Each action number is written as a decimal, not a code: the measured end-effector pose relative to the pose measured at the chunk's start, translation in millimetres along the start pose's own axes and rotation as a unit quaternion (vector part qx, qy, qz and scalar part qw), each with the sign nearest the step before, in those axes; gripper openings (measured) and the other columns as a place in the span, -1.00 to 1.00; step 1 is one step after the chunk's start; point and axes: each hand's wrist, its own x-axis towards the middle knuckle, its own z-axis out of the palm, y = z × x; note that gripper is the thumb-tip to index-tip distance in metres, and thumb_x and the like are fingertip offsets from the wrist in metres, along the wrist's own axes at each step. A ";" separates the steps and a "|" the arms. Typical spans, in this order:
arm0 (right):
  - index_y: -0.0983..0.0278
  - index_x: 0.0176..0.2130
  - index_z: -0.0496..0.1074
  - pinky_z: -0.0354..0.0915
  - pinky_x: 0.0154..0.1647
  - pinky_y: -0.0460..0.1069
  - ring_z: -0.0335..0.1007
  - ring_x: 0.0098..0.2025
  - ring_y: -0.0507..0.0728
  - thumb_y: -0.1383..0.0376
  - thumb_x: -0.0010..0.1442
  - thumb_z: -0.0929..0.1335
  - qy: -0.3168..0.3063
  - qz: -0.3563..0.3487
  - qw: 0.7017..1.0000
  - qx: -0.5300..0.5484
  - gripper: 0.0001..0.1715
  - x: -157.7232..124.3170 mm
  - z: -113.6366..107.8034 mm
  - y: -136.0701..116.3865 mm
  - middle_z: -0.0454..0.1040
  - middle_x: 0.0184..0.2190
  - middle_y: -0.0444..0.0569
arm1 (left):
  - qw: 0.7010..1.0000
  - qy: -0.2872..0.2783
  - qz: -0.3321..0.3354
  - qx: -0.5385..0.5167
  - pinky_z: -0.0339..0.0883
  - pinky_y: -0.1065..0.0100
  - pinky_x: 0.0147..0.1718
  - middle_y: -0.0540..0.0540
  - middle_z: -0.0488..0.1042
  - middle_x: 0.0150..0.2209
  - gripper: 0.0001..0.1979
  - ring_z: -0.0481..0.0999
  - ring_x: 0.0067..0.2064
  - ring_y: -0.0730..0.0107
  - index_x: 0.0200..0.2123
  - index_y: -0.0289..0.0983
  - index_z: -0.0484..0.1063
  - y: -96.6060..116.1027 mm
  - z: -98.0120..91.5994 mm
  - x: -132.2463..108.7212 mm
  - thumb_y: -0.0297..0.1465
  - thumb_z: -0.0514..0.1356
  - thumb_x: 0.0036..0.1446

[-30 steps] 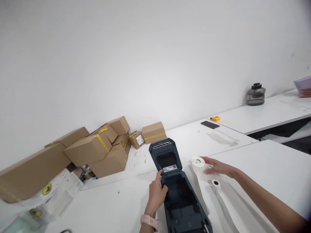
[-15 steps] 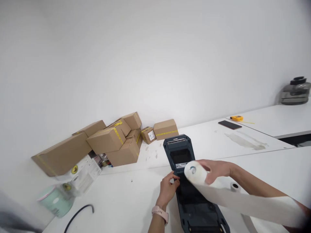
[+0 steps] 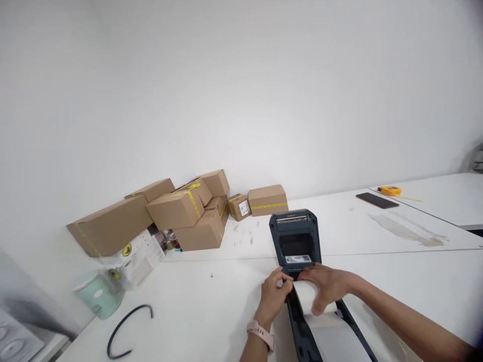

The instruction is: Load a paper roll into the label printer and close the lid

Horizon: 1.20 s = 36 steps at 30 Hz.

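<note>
A dark label printer (image 3: 277,236) stands on the white table with its lid tipped up and back. Inside its body lies a white paper roll (image 3: 306,294), and a loose strip of its paper runs toward me over the front. My right hand (image 3: 326,286) grips the roll from above, thumb on the near side and fingers at the far side. With fingers bent and pressed together, my left hand (image 3: 274,294), a pink watch band (image 3: 260,334) on its wrist, holds the printer's left edge beside the roll. The left fingertips are partly hidden.
Cardboard boxes (image 3: 175,211) are stacked against the wall at the left. Nearer lie a black cable (image 3: 119,326), a mint-green container (image 3: 100,296) and a white package (image 3: 141,261). A phone (image 3: 376,200) and a yellow tape measure (image 3: 389,190) rest at the back right.
My right hand has lowered the paper roll from above the printer into its open body. The paper strip now lies over the printer's front. My left hand stays at the printer's left edge.
</note>
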 end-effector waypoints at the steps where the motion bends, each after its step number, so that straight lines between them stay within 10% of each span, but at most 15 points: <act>1: 0.24 0.14 0.43 0.13 0.19 0.30 0.30 0.14 0.50 -0.09 -0.31 0.53 0.004 -0.007 1.000 -0.021 0.05 2.0 4.3 -1.7 0.45 0.08 0.17 | 1.000 0.005 0.001 -0.002 0.45 0.28 -0.17 -0.08 0.37 0.24 -0.79 0.54 -0.07 0.22 -0.29 -0.18 0.59 1.0 0.2 -0.5 -0.24 0.22 0.07; 9: 0.29 0.07 0.51 0.07 0.22 0.35 0.32 0.13 0.54 -0.04 -0.27 0.52 0.092 -0.022 0.992 -0.082 -0.07 8.1 34.2 -3.8 0.48 0.04 0.26 | 0.999 0.030 0.028 -0.017 0.42 0.22 -0.08 -0.14 0.44 0.18 -0.83 0.49 0.08 0.07 -0.35 -0.18 0.60 3.9 2.3 -2.8 -0.28 0.24 0.03; 15: 0.18 -0.09 0.58 0.32 -0.04 0.20 0.47 -0.08 0.36 -0.01 0.01 0.46 0.109 -0.104 0.986 0.072 -0.49 -20.6 -2.5 -21.4 0.56 -0.13 0.07 | 0.998 0.041 0.049 -0.017 0.37 0.26 -0.06 -0.12 0.48 0.14 -0.79 0.34 0.24 0.07 -0.28 -0.16 0.58 1.1 8.4 -7.0 -0.28 0.16 0.10; 19: 0.20 -0.40 0.52 0.32 -0.10 0.07 0.44 -0.22 0.18 -0.03 0.27 0.30 0.434 -0.125 0.855 0.254 -0.57 -40.1 -53.3 -33.6 0.52 -0.32 -0.05 | 0.998 0.051 0.040 -0.007 0.32 0.19 0.02 -0.14 0.43 0.19 -0.72 0.32 0.26 0.03 -0.23 -0.16 0.57 0.8 12.8 -10.7 -0.21 0.09 0.18; 22: 0.12 -0.14 0.53 0.13 0.21 0.14 0.33 0.10 0.24 -0.11 0.24 0.29 0.582 -0.072 0.748 0.309 -0.55 -32.3 -84.3 -30.2 0.50 -0.02 -0.03 | 0.998 0.060 0.024 -0.018 0.23 0.16 0.13 -0.14 0.38 0.23 -0.64 0.27 0.29 0.04 -0.12 -0.16 0.55 1.5 17.2 -18.0 -0.12 0.08 0.20; 28: 0.15 -0.10 0.56 0.27 0.13 0.19 0.47 0.00 0.26 -0.18 0.28 0.18 0.483 -0.069 0.772 0.407 -0.37 -8.1 -87.1 -22.7 0.60 -0.10 -0.03 | 0.983 0.066 -0.064 -0.161 0.08 0.27 0.27 -0.09 0.15 0.37 -0.30 0.11 0.38 0.19 0.30 -0.13 0.18 -16.7 34.9 -72.1 0.04 0.11 0.18; 36: 0.09 -0.12 0.54 0.12 0.26 0.23 0.18 0.29 0.33 0.03 0.24 0.34 0.426 -0.146 0.798 0.401 -0.70 -77.3 23.5 -32.9 0.47 0.11 -0.02 | 0.931 0.128 -0.210 -0.268 0.42 0.16 0.00 -0.37 0.20 0.32 0.03 0.45 0.16 -0.12 0.24 -0.27 0.24 -49.5 25.7 -151.3 0.29 0.19 -0.16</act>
